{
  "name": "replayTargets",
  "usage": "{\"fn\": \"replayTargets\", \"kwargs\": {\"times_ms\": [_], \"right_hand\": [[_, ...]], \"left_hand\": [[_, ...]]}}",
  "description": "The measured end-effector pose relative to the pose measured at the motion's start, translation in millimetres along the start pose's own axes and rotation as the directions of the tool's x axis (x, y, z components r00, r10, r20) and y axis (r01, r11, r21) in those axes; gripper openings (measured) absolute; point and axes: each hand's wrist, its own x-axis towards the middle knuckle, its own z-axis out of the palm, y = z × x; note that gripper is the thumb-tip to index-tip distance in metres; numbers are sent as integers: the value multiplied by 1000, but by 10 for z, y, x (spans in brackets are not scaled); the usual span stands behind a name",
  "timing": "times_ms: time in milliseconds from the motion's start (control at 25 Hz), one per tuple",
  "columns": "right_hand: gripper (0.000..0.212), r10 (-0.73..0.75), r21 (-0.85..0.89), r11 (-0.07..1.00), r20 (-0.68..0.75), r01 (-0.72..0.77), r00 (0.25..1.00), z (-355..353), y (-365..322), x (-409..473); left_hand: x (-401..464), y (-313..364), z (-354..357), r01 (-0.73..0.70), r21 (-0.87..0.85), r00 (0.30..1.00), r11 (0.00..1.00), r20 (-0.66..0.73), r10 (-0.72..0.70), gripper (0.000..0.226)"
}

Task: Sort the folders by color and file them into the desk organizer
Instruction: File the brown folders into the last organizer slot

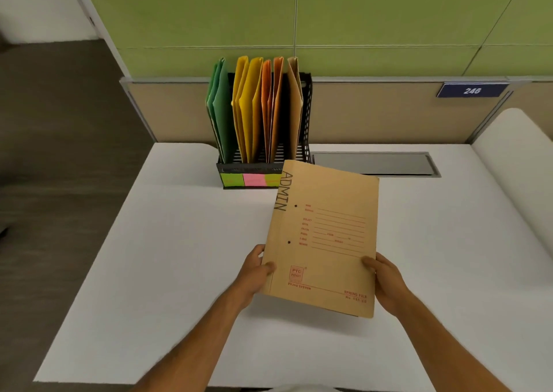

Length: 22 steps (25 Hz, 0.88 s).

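Brown folder [324, 239] covering the right end of the organizer [236, 167] base at 12 o'clock, fingers of both hands behind the folder, small red print too blurred to read, forearms cut off at 6 o'clock.

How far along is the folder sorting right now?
Mostly done: green folders, yellow folders, orange folders and one tan folder already stand grouped in the black mesh desk organizer. In hand: the left hand and right hand grip a tan "ADMIN" folder. Left: slotting it beside the tan one.
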Motion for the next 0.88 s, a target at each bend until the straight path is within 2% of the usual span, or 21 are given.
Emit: {"fn": "replayTargets", "kwargs": {"times_ms": [80,280,400,480,560,680,880], "right_hand": [[40,8,1,1000,24,-8,1000,117,-64,59],[57,152,-13,988,216,-153,964,252,-248,201],[50,153,-35,988,188,-149,970,322,-380,278],[44,110,-52,993,149,-103,983,355,-474,320],[38,64,-52,997,91,-59,994,356,-577,342],[36,-21,-130,991,72,30,997,320,-763,332],[32,-132,-272,952,59,143,990,198,-1177,235]], "left_hand": [[69,30,-133,-7,4,1000,1000,20,7,36],[211,23,-373,27,41,994,999,105,-31,36],[377,91,-485,12,96,989,995,146,-26,37],[532,186,-487,-24,202,990,979,141,-5,37],[700,333,-442,-85,379,993,922,109,47,39],[974,627,-357,-161,606,986,779,74,147,53],[1448,1229,-229,-337,772,919,540,144,368,68]]}}
